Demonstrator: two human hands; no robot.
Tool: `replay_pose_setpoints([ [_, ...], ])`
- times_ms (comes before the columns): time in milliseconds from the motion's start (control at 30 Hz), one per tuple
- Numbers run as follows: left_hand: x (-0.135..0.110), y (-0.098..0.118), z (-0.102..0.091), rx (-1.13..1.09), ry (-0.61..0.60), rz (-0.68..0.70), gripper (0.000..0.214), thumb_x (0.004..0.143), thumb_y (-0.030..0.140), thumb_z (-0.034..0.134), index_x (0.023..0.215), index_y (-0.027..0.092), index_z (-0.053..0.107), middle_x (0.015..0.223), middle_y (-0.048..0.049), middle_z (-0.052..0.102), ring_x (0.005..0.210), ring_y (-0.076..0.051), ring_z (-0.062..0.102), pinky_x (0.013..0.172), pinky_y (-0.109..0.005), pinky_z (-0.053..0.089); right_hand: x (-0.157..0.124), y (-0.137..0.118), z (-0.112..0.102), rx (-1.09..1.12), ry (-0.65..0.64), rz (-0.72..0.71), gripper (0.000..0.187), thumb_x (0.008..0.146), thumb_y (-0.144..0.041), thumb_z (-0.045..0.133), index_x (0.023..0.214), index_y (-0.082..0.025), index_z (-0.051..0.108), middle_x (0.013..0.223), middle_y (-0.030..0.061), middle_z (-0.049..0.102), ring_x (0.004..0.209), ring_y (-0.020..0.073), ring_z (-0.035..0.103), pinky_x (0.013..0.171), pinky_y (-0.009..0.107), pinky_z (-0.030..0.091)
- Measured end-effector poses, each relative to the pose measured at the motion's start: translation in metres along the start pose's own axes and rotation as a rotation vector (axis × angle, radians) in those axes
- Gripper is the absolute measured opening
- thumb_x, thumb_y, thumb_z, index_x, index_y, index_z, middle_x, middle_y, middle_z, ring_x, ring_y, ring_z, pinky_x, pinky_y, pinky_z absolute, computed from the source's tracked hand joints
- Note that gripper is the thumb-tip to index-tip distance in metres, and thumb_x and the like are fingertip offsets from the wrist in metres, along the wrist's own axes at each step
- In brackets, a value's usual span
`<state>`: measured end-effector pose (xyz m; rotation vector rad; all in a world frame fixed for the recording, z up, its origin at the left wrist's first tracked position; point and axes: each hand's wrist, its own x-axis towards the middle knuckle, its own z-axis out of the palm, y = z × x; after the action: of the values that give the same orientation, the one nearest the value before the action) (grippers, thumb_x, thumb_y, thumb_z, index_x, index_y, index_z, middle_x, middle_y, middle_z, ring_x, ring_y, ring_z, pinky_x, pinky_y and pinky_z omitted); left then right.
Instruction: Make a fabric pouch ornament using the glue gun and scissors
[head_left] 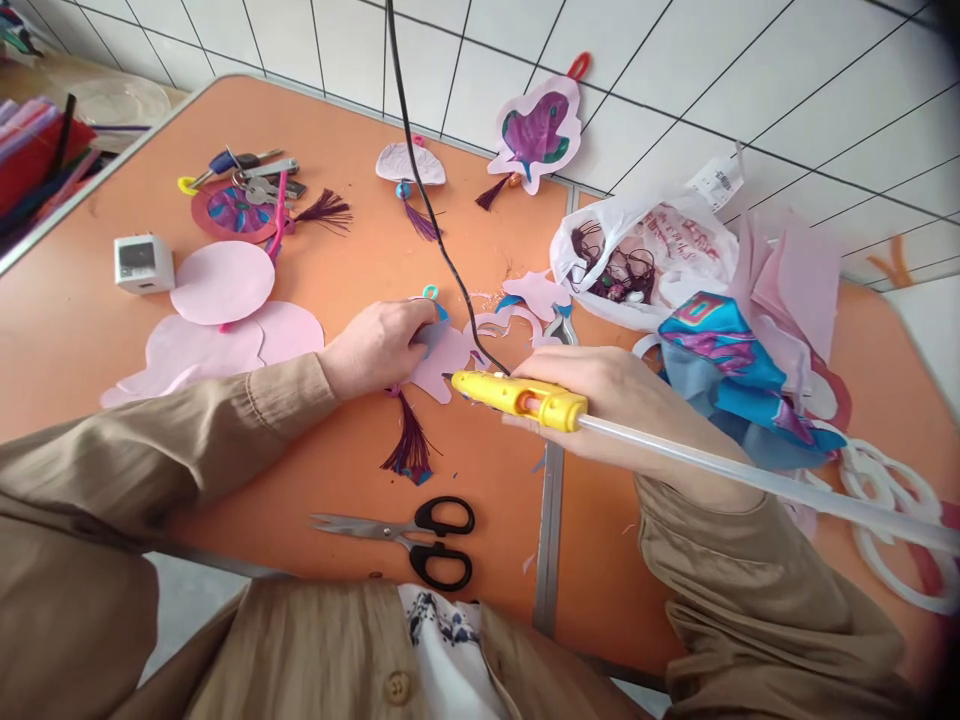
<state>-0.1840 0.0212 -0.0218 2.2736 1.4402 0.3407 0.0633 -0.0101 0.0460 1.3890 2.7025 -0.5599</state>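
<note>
My right hand [622,400] is wrapped round a yellow hot glue gun [502,393], with a long clear glue stick [675,450] running out of its back and its nozzle pointing left. The nozzle is close to a pink cut-out piece [444,355] on the table; whether it touches cannot be made out. My left hand [379,345] is closed on the left side of that piece, its fingertips partly hidden. A teal loop [430,292] sticks out above the fingers, and a dark purple tassel [409,440] lies below.
Black-handled scissors [420,535] lie near the front edge. Pink paper shapes [202,350], keys [259,190] and a white charger [142,263] are at left. A white plastic bag [675,260] and blue patterned fabric [720,370] sit at right. The gun's black cord [420,170] hangs across the middle.
</note>
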Motion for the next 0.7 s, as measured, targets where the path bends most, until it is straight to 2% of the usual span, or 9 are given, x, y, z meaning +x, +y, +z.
replay_pose_setpoints([
  [67,0.000,-0.002,-0.001,-0.026,0.000,0.008,0.035,0.079,0.010,0.051,0.109,0.015,0.068,0.087,-0.0040,0.069,0.076,-0.017,0.062,0.075,-0.028,0.048,0.005,-0.004,-0.001,0.001,-0.086,0.041,0.016,0.093,-0.028,0.069,0.080,-0.019,0.063,0.079,0.0032,0.065,0.074,0.0186,0.058,0.064,0.030,0.034],
  [133,0.000,-0.003,-0.002,-0.050,0.004,0.006,0.036,0.078,0.009,0.052,0.109,0.014,0.069,0.087,-0.0038,0.069,0.076,-0.017,0.062,0.075,-0.027,0.049,0.008,-0.005,-0.001,0.009,-0.111,0.056,0.016,0.092,-0.030,0.071,0.082,-0.021,0.062,0.080,0.0029,0.065,0.073,0.0190,0.057,0.066,0.031,0.034],
  [233,0.000,-0.004,-0.003,-0.093,0.014,-0.008,0.037,0.077,0.011,0.053,0.110,0.014,0.069,0.086,-0.0027,0.069,0.073,-0.015,0.062,0.073,-0.027,0.050,0.011,-0.004,0.003,0.033,-0.074,0.050,0.015,0.089,-0.034,0.073,0.085,-0.023,0.062,0.085,0.0030,0.068,0.075,0.0215,0.059,0.066,0.032,0.035],
  [333,-0.002,-0.006,-0.003,-0.148,0.013,-0.020,0.036,0.077,0.013,0.053,0.110,0.015,0.069,0.086,-0.0015,0.070,0.068,-0.014,0.061,0.069,-0.025,0.049,0.013,-0.004,0.005,0.033,-0.038,0.064,0.021,0.091,-0.038,0.069,0.081,-0.025,0.057,0.081,0.0026,0.066,0.075,0.0231,0.060,0.065,0.033,0.034],
  [533,-0.006,-0.009,-0.004,-0.173,0.041,0.015,0.040,0.076,0.012,0.056,0.113,0.014,0.071,0.087,-0.0018,0.073,0.066,-0.012,0.062,0.069,-0.023,0.051,0.017,-0.007,0.005,-0.016,-0.074,0.121,0.034,0.089,-0.039,0.070,0.073,-0.025,0.044,0.074,0.0013,0.059,0.069,0.0223,0.056,0.061,0.033,0.029],
  [700,-0.010,-0.010,-0.008,-0.206,0.056,0.007,0.041,0.078,0.011,0.054,0.113,0.016,0.074,0.091,-0.0021,0.076,0.072,-0.012,0.067,0.072,-0.022,0.054,0.018,-0.009,0.004,-0.024,-0.073,0.151,0.029,0.088,-0.039,0.072,0.076,-0.025,0.049,0.076,0.0013,0.062,0.071,0.0231,0.059,0.062,0.032,0.031],
])
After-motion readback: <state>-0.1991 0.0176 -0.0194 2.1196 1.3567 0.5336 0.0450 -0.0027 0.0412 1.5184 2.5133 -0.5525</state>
